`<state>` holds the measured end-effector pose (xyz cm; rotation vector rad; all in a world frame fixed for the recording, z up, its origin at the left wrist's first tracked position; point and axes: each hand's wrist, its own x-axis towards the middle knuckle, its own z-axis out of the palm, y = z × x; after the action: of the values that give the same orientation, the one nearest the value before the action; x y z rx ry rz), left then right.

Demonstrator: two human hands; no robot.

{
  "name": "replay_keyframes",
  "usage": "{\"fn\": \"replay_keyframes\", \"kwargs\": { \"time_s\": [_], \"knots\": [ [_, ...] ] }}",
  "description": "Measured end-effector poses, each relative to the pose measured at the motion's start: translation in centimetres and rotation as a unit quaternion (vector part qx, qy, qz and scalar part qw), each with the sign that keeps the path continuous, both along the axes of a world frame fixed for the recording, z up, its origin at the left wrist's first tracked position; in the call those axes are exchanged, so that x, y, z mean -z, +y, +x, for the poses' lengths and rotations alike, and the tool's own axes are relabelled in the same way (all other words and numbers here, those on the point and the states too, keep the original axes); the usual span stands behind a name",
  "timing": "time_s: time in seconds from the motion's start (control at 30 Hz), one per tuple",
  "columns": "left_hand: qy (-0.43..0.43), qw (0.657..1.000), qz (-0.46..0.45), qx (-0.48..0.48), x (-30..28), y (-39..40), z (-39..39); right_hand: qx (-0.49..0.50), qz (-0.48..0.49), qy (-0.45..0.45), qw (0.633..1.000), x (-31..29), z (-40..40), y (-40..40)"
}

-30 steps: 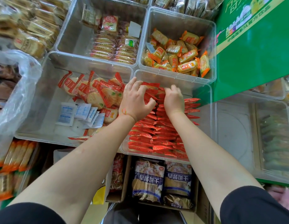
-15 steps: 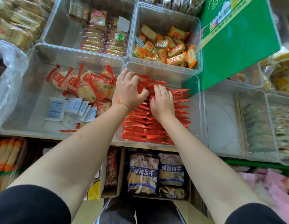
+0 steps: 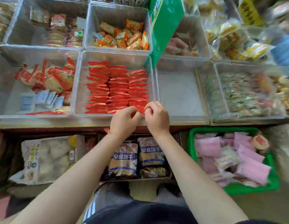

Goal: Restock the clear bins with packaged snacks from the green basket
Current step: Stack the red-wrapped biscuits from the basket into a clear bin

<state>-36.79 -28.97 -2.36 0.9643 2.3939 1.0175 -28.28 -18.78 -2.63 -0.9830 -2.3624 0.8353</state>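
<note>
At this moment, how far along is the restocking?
Done: red packets stand in neat rows in their clear bin. In hand: nothing visibly; left hand and right hand hover loosely curled at its front edge. Left: the green basket holds pink packets.

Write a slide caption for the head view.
Both hands hover empty at the near edge of the red-packet bin, green basket alongside.
</note>
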Motion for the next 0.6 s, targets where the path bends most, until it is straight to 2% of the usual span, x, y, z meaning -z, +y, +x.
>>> {"fn": "replay_keyframes", "kwargs": {
  "time_s": [0.1,0.17,0.23,0.3,0.4,0.43,0.5,0.6],
  "knots": [
    [-0.025,0.999,-0.012,-0.021,0.9,3.4,6.4,-0.003,-0.030,0.004,1.000,1.1,5.8,3.0],
    [-0.119,0.990,-0.063,-0.042,3.5,6.4,11.5,-0.017,-0.057,-0.017,0.998,2.2,10.5,5.8],
    [-0.237,0.960,-0.133,-0.075,6.4,9.5,17.4,-0.048,-0.104,-0.085,0.990,3.9,15.9,9.1],
    [-0.314,0.922,-0.201,-0.104,9.1,12.2,23.8,-0.080,-0.135,-0.170,0.973,5.6,21.8,12.6],
    [-0.389,0.876,-0.237,-0.160,11.2,15.2,31.7,-0.101,-0.090,-0.301,0.944,7.4,30.2,18.0],
    [-0.389,0.869,-0.242,-0.188,11.5,15.7,33.4,-0.099,-0.079,-0.347,0.929,7.8,32.7,19.5],
    [-0.330,0.877,-0.259,-0.234,12.1,16.2,35.1,-0.109,-0.065,-0.423,0.897,8.6,37.0,22.0],
    [-0.252,0.891,-0.285,-0.250,12.0,16.3,35.6,-0.195,-0.059,-0.504,0.839,10.0,40.3,24.3]
  ]
}}
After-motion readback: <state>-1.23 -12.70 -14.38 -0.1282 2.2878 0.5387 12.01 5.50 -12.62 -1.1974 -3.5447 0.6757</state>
